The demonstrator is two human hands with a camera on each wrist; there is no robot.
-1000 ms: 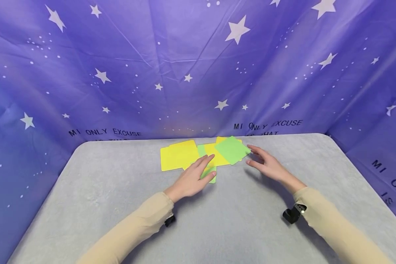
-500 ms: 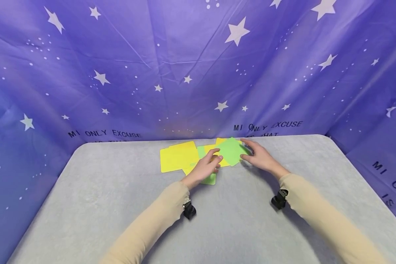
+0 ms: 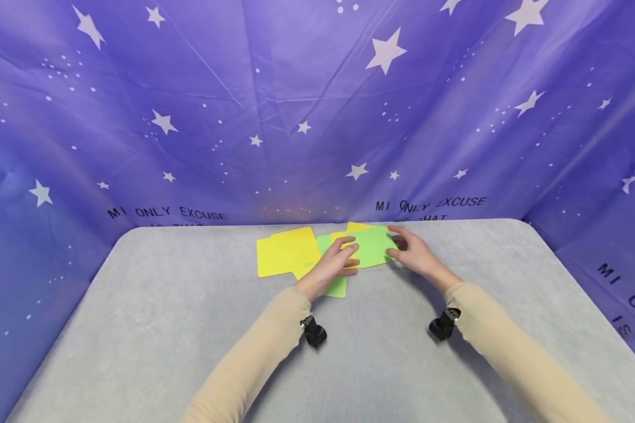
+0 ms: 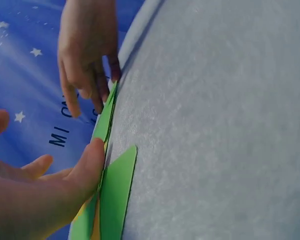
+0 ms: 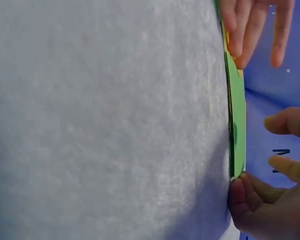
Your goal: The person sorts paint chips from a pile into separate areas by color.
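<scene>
Flat square cards with rounded corners overlap at the table's back edge. A green card lies on top at the right, over yellow ones. My right hand holds its right edge, with thumb and fingertips close together there in the right wrist view. The left hand reaches over the pile, its fingers loosely bent at the top card's left side. In the left wrist view its thumb rests at the pile's near edge. Yellow cards lie left of it, and a lower green card shows below the wrist.
The grey table spreads out in front of the cards. Close behind its back edge hangs a purple curtain with white stars and lettering, which also runs down both sides. Each wrist carries a small black camera.
Both hands have come in to the green top card from either side. The card has turned from a diamond angle to lie more squarely over the yellow ones.
</scene>
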